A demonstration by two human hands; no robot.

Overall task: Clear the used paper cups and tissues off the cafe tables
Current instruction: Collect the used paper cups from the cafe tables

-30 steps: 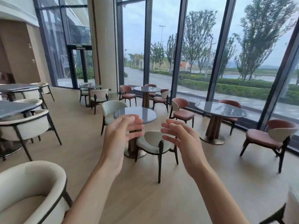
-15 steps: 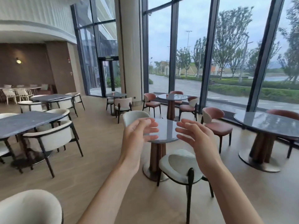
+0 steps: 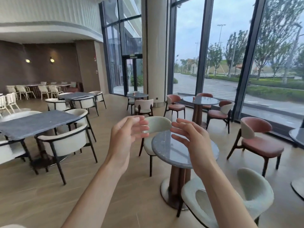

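My left hand (image 3: 126, 137) and my right hand (image 3: 192, 140) are raised in front of me, palms facing each other, fingers relaxed and holding nothing. Behind them stands a round grey table (image 3: 174, 155) with a bare top. Far back, a small red paper cup (image 3: 133, 93) stands on a round table (image 3: 139, 95) beside the pillar. Another small red cup (image 3: 193, 98) stands on the round table (image 3: 205, 101) by the window. No tissues can be made out.
A cream chair (image 3: 246, 195) sits at the near right and another (image 3: 156, 125) behind the near table. A dark rectangular table (image 3: 32, 124) with cream armchairs fills the left. Pink chairs (image 3: 259, 142) line the window wall. Wooden floor runs down the middle.
The view has swung left and moved forward: the near round table is closer and the left seating area has come into sight. Both hands stay raised and empty.
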